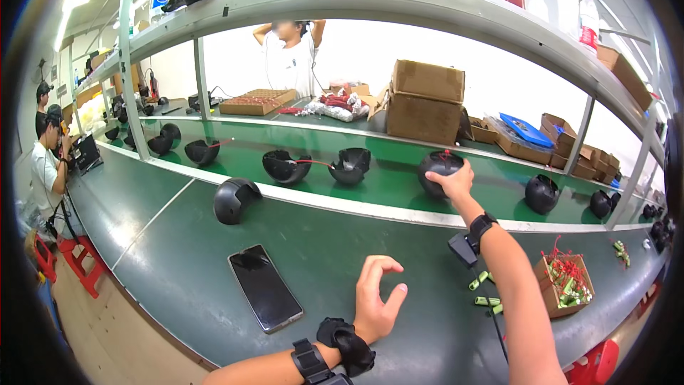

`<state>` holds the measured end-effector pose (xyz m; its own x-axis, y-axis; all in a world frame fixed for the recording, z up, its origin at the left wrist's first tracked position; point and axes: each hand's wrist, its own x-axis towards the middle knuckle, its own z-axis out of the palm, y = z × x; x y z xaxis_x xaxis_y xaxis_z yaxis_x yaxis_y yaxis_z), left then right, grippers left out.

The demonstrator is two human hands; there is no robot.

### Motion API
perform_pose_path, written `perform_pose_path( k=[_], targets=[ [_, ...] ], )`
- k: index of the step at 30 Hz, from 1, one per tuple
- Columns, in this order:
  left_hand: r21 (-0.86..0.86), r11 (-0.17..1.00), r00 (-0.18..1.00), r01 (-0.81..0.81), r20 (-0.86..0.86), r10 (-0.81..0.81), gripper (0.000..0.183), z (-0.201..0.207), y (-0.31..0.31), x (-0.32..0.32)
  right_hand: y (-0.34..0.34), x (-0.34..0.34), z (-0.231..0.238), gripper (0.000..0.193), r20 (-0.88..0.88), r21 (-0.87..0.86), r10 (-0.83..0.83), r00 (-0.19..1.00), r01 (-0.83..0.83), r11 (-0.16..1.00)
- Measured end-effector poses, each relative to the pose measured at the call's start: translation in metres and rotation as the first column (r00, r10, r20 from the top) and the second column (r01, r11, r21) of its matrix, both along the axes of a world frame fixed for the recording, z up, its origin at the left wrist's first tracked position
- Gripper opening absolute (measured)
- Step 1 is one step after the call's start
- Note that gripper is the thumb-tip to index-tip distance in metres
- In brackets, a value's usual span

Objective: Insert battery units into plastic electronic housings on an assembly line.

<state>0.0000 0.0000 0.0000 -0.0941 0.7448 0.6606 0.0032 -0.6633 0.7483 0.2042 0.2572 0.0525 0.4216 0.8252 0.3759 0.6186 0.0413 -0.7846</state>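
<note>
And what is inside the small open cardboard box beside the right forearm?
Green cylinders and tangled red wires are visible in the open cardboard box. Whatever lies beneath them is covered and cannot be seen.

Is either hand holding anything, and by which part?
The right hand grips a round black shell by its right side, thumb in front. The left hand holds nothing.

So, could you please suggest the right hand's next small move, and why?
I would perhaps draw the rounded glossy black plastic-looking shell toward the bare left hand, since the bare right hand grasps it over the flat green conveyor belt and the left is empty.
</note>
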Motion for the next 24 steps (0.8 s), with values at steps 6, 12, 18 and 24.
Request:
perform_pose_path(
  k=[6, 12, 18, 24],
  targets=[
    [-0.058, 0.997, 0.998, 0.060, -0.008, -0.061, 0.025, 0.003, -0.013, -0.003, 0.020, 0.000, -0.038, 0.127, -0.009, 0.042, -0.035, 0.999, 0.036, 0.998],
    [-0.082, 0.996, 0.999, 0.027, -0.037, -0.030, 0.024, 0.004, -0.014, -0.005, 0.006, -0.008, -0.014, 0.130, 0.282, -0.115, -0.112, 0.953, 0.149, 0.982],
    [-0.067, 0.995, 0.997, -0.074, -0.041, 0.071, 0.021, 0.006, -0.016, -0.002, -0.029, -0.028, 0.044, 0.038, 0.925, -0.156, 0.083, 0.371, 0.171, 0.973],
    [-0.150, 0.989, 0.998, 0.012, -0.057, -0.021, 0.006, 0.001, -0.016, -0.006, -0.063, -0.143, 0.062, 0.041, 0.749, -0.206, 0.558, 0.357, -0.675, 0.709]
  ],
)
